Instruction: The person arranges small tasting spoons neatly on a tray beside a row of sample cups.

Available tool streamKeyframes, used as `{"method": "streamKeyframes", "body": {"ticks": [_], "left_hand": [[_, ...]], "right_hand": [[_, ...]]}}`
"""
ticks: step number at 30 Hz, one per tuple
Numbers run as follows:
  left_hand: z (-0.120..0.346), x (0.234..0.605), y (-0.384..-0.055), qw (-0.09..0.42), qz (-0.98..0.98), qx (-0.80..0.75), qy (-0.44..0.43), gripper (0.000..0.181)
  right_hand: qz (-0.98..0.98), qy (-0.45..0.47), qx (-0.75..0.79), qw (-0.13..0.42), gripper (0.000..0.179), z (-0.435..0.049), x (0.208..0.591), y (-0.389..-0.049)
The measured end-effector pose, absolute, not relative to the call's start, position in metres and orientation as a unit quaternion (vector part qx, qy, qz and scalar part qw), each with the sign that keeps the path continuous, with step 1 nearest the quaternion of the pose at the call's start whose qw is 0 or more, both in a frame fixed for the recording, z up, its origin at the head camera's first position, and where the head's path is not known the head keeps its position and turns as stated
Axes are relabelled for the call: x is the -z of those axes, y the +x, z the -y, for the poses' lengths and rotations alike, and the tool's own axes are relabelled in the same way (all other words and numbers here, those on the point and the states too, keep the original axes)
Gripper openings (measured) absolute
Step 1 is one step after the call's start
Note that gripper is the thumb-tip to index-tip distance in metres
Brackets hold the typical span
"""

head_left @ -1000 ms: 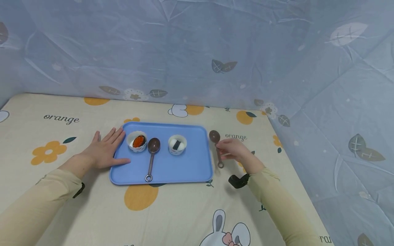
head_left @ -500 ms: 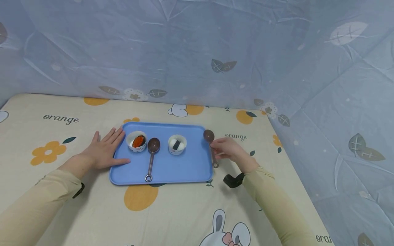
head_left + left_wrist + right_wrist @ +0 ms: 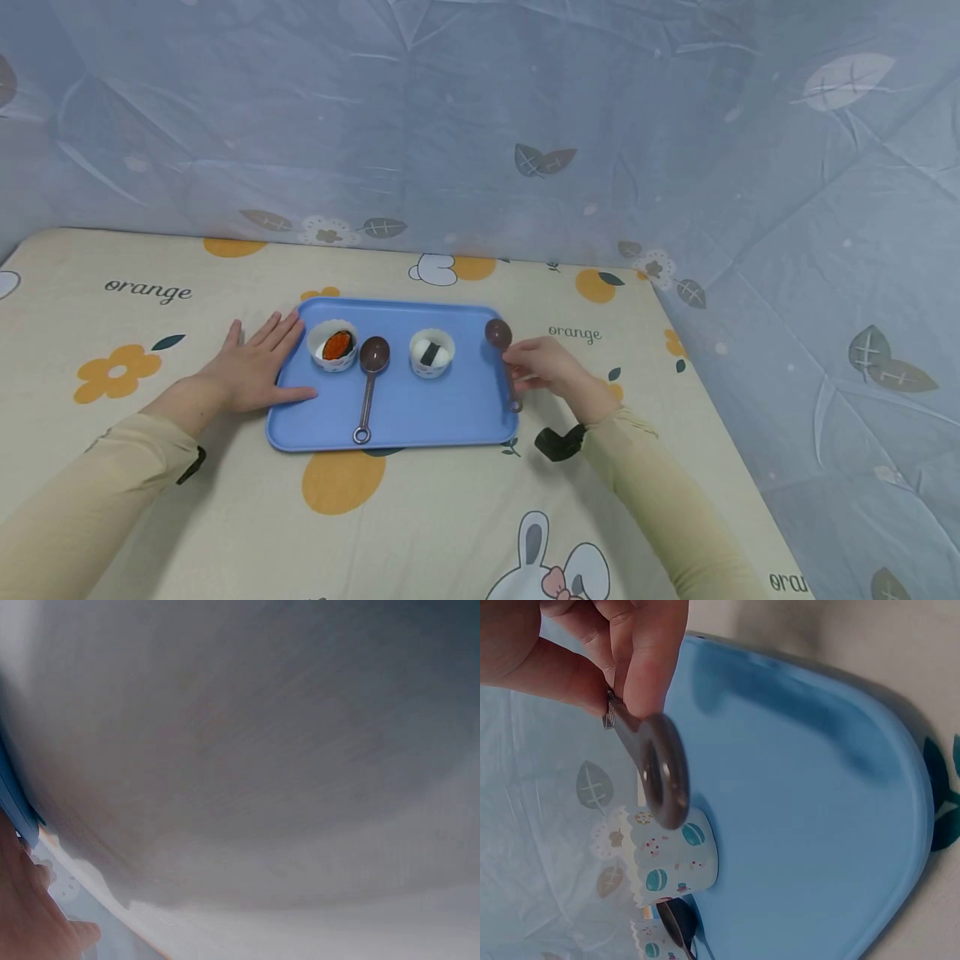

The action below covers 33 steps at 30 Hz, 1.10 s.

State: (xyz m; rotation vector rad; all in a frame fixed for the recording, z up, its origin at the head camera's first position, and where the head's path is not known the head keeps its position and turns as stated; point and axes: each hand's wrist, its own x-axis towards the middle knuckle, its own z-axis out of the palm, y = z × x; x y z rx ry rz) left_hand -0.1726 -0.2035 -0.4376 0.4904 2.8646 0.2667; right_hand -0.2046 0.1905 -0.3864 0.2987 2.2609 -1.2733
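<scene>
My right hand (image 3: pixel 543 365) pinches a brown spoon (image 3: pixel 498 334) by its handle, over the right edge of the blue tray (image 3: pixel 420 425). In the right wrist view the ring end of the spoon's handle (image 3: pixel 665 776) hangs above the tray, with a shadow beneath. Fingers spread, my left hand (image 3: pixel 255 371) lies flat over the tray's left edge, thumb on the tray. Another brown spoon (image 3: pixel 374 356) lies on the tray between two paper cups. The left cup (image 3: pixel 318 337) holds an orange and black piece; the right cup (image 3: pixel 430 371) holds white pieces with a black strip.
Under the tray spreads a cream cloth (image 3: pixel 225 517) printed with oranges, flowers and a rabbit. A grey-blue curtain (image 3: pixel 480 125) with leaf prints stands behind the table and along its right side.
My right hand has carried the spoon leftward, from beside the tray to over its right edge. The left hand, the cups and the other spoon have stayed put.
</scene>
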Motion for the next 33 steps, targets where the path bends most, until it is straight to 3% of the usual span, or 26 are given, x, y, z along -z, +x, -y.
{"method": "streamKeyframes", "body": {"ticks": [33], "left_hand": [[0.205, 0.439, -0.172, 0.106, -0.974, -0.096, 0.174, 0.112]], "right_hand": [[-0.801, 0.103, 0.523, 0.272, 0.028, -0.167, 0.408, -0.2]]}}
